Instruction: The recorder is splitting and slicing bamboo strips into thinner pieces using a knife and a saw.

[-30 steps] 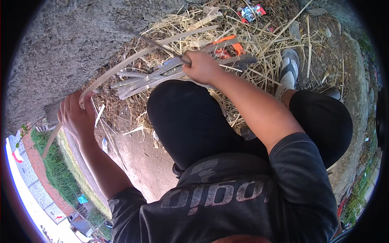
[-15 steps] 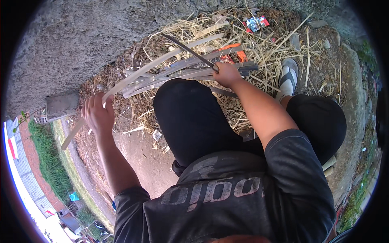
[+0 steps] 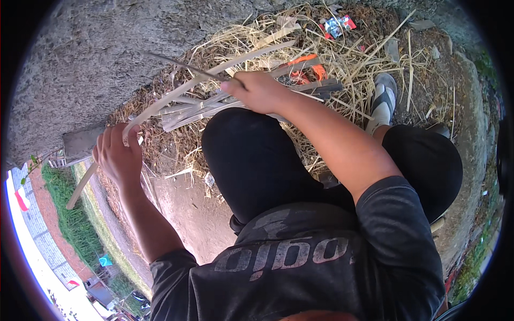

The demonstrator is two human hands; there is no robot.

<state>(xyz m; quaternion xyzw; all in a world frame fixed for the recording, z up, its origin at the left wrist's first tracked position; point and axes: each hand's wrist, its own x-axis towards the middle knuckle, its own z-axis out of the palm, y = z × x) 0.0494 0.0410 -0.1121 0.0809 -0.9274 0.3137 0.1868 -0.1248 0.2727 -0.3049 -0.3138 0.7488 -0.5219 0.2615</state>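
Note:
A long, pale, flat strip, apparently split bamboo [image 3: 168, 98], slants from the far middle down to the near left. My left hand [image 3: 118, 155] is closed around it towards its near-left end, which sticks out below the fingers. In my right hand [image 3: 258, 92] is a long, thin-bladed knife [image 3: 184, 65], its fingers wrapped around the handle. The blade points to the far left and crosses over the strip; I cannot tell whether they touch. Beneath lie several more flat strips [image 3: 187, 113] in a loose pile, partly hidden by my right hand and knee.
Dry shavings [image 3: 353, 80] litter the ground, with an orange scrap [image 3: 320, 70] and a crumpled wrapper [image 3: 338, 27] among them. A rough grey wall [image 3: 107, 59] rises at the far left. My sandalled foot [image 3: 384, 99] rests at the right.
My right hand has moved left with the knife, along the strip towards my left hand. My left hand and the strip's near end have shifted slightly left and nearer.

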